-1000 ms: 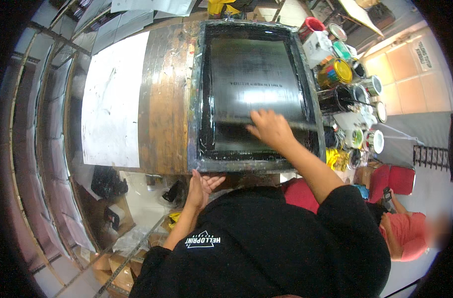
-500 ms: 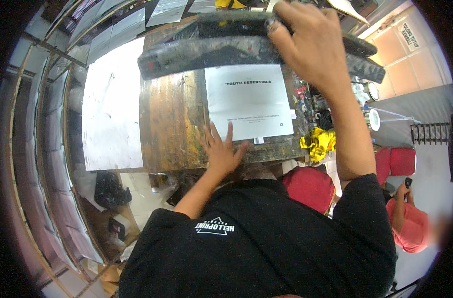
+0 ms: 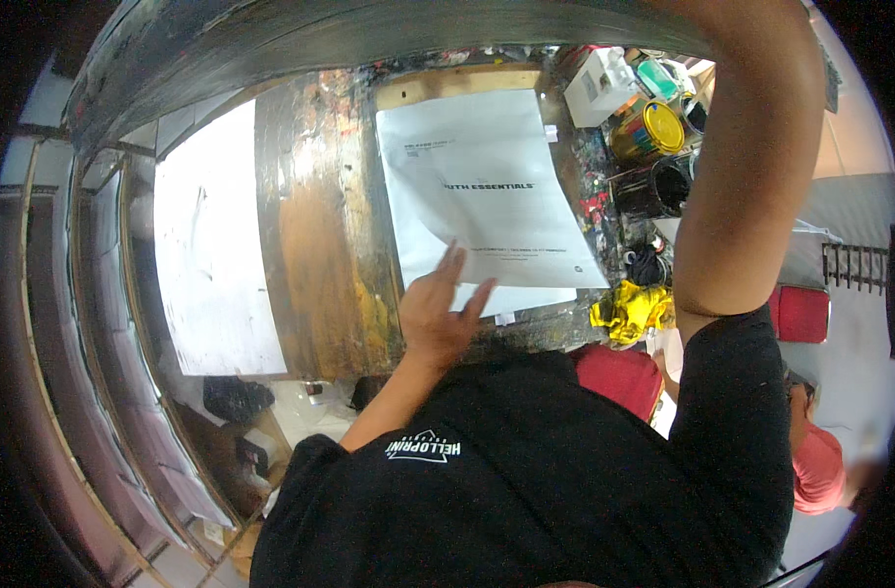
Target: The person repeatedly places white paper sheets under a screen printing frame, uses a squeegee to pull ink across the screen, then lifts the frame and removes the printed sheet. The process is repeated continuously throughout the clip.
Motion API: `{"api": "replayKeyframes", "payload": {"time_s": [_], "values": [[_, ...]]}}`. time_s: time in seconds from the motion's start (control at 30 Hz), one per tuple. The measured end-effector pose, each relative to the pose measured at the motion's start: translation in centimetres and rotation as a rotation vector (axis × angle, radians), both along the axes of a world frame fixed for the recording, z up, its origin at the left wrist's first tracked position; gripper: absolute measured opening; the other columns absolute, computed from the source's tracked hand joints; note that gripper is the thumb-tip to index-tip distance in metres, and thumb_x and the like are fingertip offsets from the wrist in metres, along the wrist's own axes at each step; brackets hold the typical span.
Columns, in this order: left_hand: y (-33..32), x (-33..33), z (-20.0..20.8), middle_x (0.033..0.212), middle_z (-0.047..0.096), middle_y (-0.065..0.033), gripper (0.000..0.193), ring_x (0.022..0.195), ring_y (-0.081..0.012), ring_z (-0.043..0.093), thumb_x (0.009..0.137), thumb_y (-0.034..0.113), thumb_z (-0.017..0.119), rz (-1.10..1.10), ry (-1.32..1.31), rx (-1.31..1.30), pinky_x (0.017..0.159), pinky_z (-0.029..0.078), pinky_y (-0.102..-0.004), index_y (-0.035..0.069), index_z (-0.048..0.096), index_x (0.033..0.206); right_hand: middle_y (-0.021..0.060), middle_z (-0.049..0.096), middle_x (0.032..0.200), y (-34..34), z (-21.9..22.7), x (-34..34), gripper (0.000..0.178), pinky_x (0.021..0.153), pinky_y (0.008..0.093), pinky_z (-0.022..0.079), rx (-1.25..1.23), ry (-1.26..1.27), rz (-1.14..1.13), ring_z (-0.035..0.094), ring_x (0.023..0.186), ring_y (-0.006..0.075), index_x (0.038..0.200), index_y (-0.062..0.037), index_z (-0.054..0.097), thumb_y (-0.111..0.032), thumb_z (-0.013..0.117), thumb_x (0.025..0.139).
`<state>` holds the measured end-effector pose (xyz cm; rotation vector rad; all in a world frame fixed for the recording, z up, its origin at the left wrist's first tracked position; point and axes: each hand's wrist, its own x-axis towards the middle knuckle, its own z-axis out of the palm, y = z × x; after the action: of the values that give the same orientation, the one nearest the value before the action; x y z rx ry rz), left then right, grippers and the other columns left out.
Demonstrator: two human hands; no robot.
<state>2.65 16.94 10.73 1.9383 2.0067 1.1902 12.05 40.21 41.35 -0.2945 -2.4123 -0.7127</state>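
My left hand (image 3: 436,312) grips the near left edge of a white printed sheet (image 3: 497,211), with index finger and thumb showing. The sheet is bent and partly raised, and another white sheet (image 3: 531,300) shows beneath its near edge. Above, a dark, ink-stained frame (image 3: 369,39) is raised across the far side of the table. My right forearm (image 3: 751,196) reaches up past the top edge of the head view, so my right hand is out of sight.
Left of the printed sheet, a large white panel (image 3: 212,255) lies on the stained wooden table (image 3: 320,216). On the right stand a yellow-lidded can (image 3: 660,127), a dark pot (image 3: 668,186) and a crumpled yellow cloth (image 3: 632,312). Racks (image 3: 109,323) line the left; a person in red (image 3: 815,470) is at right.
The dark frame has come up higher and nearer, with my right hand leaving the view. My left hand has gone from lying spread by the sheet to lifting its near edge.
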Motion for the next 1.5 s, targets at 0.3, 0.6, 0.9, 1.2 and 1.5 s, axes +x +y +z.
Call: {"api": "replayKeyframes", "payload": {"time_s": [0.3,0.6,0.9,1.2,1.5], "values": [[-7.5,-21.1,-5.2,0.135,0.060,-0.0190,0.068,0.125,-0.0267,0.057,0.075,-0.006,0.063,0.394,-0.415,-0.292,0.102,0.047,-0.0360,-0.002,0.052,0.142,0.0212,0.066,0.085,-0.6,-1.7,1.1,0.038,0.073,0.0508,0.050,-0.096,0.096,-0.132,0.064,0.077,0.0412,0.086,0.0030,0.059,-0.032,0.047,0.094],[-4.0,-42.4,-7.0,0.140,0.055,-0.0301,0.071,0.133,-0.0409,0.050,0.086,0.024,0.077,0.711,0.208,-0.302,0.114,0.038,-0.0453,-0.004,0.048,0.145,0.0237,0.070,0.091,-5.4,-2.6,0.9,0.045,0.077,0.0526,0.053,-0.261,0.231,-0.301,0.067,0.081,0.0430,0.092,0.0054,0.062,-0.037,0.046,0.092],[-14.5,-4.8,6.4,0.154,0.037,-0.0310,0.121,0.146,-0.0451,0.033,0.083,0.088,0.043,-0.148,-2.207,-0.145,0.122,0.029,-0.0523,-0.005,0.018,0.156,0.0130,0.065,0.094,-18.8,-19.5,7.8,0.041,0.083,0.0474,0.047,-0.685,-0.413,-0.280,0.063,0.099,0.0331,0.106,-0.0108,0.069,-0.049,0.063,0.092],[-15.2,-3.9,-12.0,0.159,0.030,-0.0259,0.119,0.146,-0.0423,0.033,0.083,0.093,0.033,0.309,-1.970,-0.693,0.120,0.029,-0.0518,0.003,0.017,0.160,0.0116,0.064,0.113,-24.7,-42.5,10.2,0.057,0.086,0.0489,0.053,-0.906,-0.270,-0.288,0.060,0.104,0.0323,0.128,-0.0115,0.060,-0.034,0.080,0.079],[-14.6,-3.1,-9.2,0.157,0.039,-0.0204,0.114,0.141,-0.0402,0.043,0.085,0.092,0.030,0.535,-1.904,-0.731,0.112,0.039,-0.0523,0.006,0.021,0.159,0.0089,0.062,0.108,4.4,-44.6,-3.1,0.045,0.083,0.0458,0.052,-0.755,-0.154,-0.306,0.061,0.104,0.0306,0.119,-0.0143,0.062,-0.037,0.077,0.083]]}}
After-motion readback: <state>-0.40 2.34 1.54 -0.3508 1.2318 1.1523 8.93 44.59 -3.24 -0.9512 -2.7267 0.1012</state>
